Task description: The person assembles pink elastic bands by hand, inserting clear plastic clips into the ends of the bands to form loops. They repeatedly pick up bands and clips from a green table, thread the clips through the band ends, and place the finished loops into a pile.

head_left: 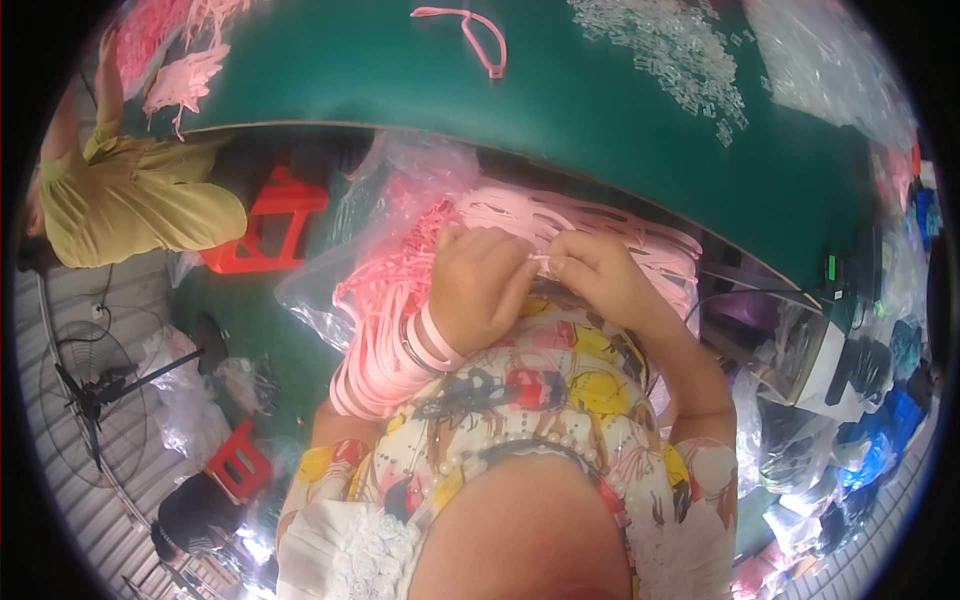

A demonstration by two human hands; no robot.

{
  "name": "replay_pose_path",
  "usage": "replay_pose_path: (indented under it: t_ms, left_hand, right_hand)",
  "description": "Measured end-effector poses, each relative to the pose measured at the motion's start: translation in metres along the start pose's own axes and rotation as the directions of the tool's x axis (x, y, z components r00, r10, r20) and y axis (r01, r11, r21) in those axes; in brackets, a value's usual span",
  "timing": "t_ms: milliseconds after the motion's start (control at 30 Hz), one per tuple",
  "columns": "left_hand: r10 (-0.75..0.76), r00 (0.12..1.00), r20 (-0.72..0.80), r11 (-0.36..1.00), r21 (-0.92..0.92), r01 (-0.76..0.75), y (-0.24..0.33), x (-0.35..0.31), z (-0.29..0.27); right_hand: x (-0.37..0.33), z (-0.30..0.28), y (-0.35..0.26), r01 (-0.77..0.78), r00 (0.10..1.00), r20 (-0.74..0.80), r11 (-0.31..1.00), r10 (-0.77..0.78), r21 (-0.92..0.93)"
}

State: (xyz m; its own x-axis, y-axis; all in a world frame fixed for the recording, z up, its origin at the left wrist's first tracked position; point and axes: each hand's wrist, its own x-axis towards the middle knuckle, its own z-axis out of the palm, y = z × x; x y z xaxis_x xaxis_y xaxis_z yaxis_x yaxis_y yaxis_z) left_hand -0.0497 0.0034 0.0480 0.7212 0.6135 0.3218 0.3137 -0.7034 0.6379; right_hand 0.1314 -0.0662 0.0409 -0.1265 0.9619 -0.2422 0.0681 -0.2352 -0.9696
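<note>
Nearest, below the fingers (pixel 572 252), thin floral-print dress (pixel 520 385) with beaded neckline. Left hand (pixel 478 290) and right hand (pixel 605 278) curled nearly closed, pinching between them a thin pink strap (pixel 543 266), mostly hidden, ends impossible to make out. Around the left wrist, flat pink loops (pixel 360 375). Just beyond the fingers, heaped pink straps (pixel 610 222) beside crinkled clear plastic (pixel 425 158). Farther, smooth green table (pixel 370 80) with small glassy pieces (pixel 690 65); far left, co-worker (pixel 140 205), cut off.

Legible texts, labels, brands, numbers, signs: none. Black box (pixel 853 280), near right corner of green tabletop (pixel 350 75): small green-lit marking (pixel 832 267), unreadable.
</note>
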Motion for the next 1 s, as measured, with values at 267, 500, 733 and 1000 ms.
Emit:
replay_pose_path:
  t_ms: [267, 500, 733, 1000]
  left_hand:
    - [0.133, 0.986, 0.102, 0.991, -0.047, -0.129, -0.005, -0.004, 0.001]
    - [-0.126, 0.845, 0.520, 0.467, -0.720, 0.513, -0.017, -0.006, -0.003]
    - [-0.305, 0.700, 0.645, -0.083, -0.751, 0.656, -0.010, -0.008, -0.005]
    - [-0.179, 0.711, 0.681, -0.260, -0.729, 0.633, -0.041, -0.013, 0.013]
  right_hand:
    - [0.019, -0.009, 0.018, -0.259, 0.952, 0.236, 0.924, 0.195, 0.281]
    - [0.010, -0.013, 0.012, -0.131, 0.962, 0.272, 0.915, 0.024, 0.381]
    - [0.020, 0.006, 0.012, 0.456, 0.865, -0.052, 0.824, -0.499, -0.336]
    - [0.027, 0.003, 0.016, 0.523, 0.721, -0.034, 0.575, -0.693, -0.629]
